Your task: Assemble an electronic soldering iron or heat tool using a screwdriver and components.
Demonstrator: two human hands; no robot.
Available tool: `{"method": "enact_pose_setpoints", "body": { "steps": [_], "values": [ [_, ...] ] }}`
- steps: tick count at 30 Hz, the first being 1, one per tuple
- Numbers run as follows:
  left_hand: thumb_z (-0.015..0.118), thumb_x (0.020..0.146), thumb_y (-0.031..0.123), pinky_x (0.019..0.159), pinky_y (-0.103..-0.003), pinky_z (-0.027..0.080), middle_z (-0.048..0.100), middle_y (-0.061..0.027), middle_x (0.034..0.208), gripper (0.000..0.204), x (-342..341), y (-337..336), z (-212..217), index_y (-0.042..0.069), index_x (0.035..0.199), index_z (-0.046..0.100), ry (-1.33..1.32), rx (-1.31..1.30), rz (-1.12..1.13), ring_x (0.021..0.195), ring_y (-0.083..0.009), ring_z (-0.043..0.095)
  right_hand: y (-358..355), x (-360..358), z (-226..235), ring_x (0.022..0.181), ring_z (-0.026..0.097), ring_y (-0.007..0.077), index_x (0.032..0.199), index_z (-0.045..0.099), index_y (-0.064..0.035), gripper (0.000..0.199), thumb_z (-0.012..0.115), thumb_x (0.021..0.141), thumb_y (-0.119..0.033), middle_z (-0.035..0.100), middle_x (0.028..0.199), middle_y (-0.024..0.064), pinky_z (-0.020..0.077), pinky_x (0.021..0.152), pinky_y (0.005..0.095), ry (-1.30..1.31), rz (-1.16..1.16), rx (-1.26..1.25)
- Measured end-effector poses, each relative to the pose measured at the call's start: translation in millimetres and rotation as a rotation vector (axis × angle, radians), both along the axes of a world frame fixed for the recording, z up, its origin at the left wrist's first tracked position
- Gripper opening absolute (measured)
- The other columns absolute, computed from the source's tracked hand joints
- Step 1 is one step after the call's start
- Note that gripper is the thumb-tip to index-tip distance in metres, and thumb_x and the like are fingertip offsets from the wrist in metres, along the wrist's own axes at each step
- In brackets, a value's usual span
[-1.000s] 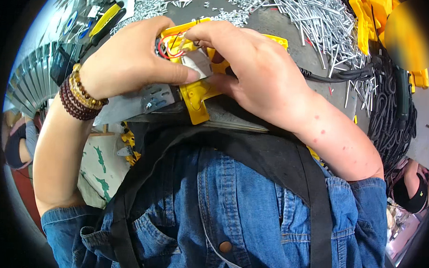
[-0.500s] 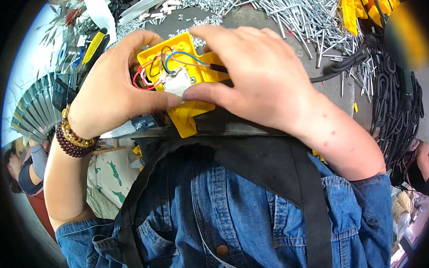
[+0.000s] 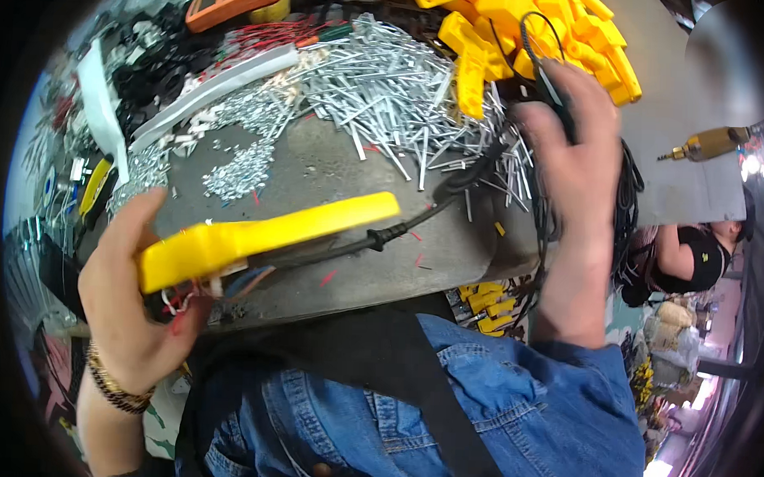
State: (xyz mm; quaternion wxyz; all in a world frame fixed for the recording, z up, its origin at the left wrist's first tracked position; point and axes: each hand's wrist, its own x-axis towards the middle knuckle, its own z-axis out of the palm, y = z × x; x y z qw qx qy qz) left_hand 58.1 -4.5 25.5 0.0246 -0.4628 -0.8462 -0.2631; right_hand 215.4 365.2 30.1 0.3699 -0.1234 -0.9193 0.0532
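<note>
My left hand [image 3: 132, 293] is closed around one end of a yellow plastic housing [image 3: 285, 231], tilted so that its outer side faces up. Red, white, blue and brown wires [image 3: 250, 280] show beneath it, and the parts inside are mostly hidden. A black cable with a ribbed sleeve [image 3: 386, 236] runs from the housing toward the right across the bench. At the upper right, my right hand [image 3: 583, 140], smeared by motion, has its thumb and fingers around a dark green, rod-shaped corded tool [image 3: 557, 95]. A thin looped cord rises from the tool's top.
Long screws [image 3: 387, 87] and small screws [image 3: 241, 168] lie piled on the grey bench [image 3: 317, 165]. Yellow housings [image 3: 566, 26] are heaped at the far right. An orange meter [image 3: 230, 4] sits at the back left. Beyond the right edge are a gold-handled driver [image 3: 709, 145] and another person [image 3: 693, 253].
My right hand has left the housing and moved right and away, onto the dark green tool. My left hand has tipped the housing over, hiding its open side. The view has swung right.
</note>
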Motion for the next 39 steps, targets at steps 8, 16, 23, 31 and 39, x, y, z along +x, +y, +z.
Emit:
{"method": "enact_pose_setpoints", "body": {
  "steps": [8, 16, 23, 31, 39],
  "values": [
    [0.075, 0.069, 0.022, 0.062, -0.04, 0.045, 0.067, -0.0109, 0.096, 0.059, 10, -14, -53, 0.003, 0.122, 0.057, 0.353, 0.14, -0.143, 0.07, -0.0279, 0.06, 120, 60, -28, 0.113, 0.062, 0.0388, 0.139, 0.051, -0.0069, 0.058, 0.064, 0.094, -0.041, 0.063, 0.124, 0.0238, 0.0492, 0.093, 0.0434, -0.356, -0.514, 0.071],
    [0.073, 0.073, 0.017, 0.056, -0.035, 0.044, 0.066, -0.0093, 0.091, 0.052, 13, -15, -64, 0.005, 0.121, 0.057, 0.418, 0.243, -0.161, 0.066, -0.0215, 0.059, 15, -31, 17, 0.09, 0.055, 0.0181, 0.126, 0.051, -0.0069, 0.044, 0.07, 0.09, -0.024, 0.054, 0.097, 0.0034, 0.0435, 0.094, 0.0432, 0.328, 0.992, -1.786],
    [0.073, 0.075, 0.015, 0.051, -0.03, 0.04, 0.065, -0.0068, 0.087, 0.05, 16, -11, -68, 0.009, 0.12, 0.055, 0.51, 0.303, -0.124, 0.06, -0.017, 0.056, -81, -125, -17, 0.084, 0.056, 0.0201, 0.127, 0.051, -0.002, 0.045, 0.064, 0.085, -0.014, 0.058, 0.088, 0.0088, 0.0475, 0.085, 0.0417, 0.159, 1.027, -1.294],
    [0.074, 0.078, 0.021, 0.05, -0.027, 0.039, 0.063, -0.006, 0.089, 0.045, 18, -12, -74, 0.013, 0.118, 0.054, 0.494, 0.364, -0.089, 0.06, -0.014, 0.055, -124, -152, -17, 0.076, 0.064, 0.022, 0.124, 0.051, 0.0023, 0.056, 0.075, 0.074, -0.001, 0.064, 0.091, 0.0131, 0.0545, 0.074, 0.0363, 0.113, 0.857, -1.376],
    [0.074, 0.078, 0.021, 0.049, -0.026, 0.036, 0.062, -0.0046, 0.086, 0.043, 19, -10, -78, 0.016, 0.116, 0.055, 0.49, 0.404, -0.073, 0.058, -0.0123, 0.054, -123, -152, -13, 0.071, 0.064, 0.0216, 0.129, 0.05, 0.0038, 0.061, 0.075, 0.074, -0.004, 0.064, 0.078, 0.0111, 0.0538, 0.068, 0.0346, 0.173, 0.937, -1.295]
  ]
}}
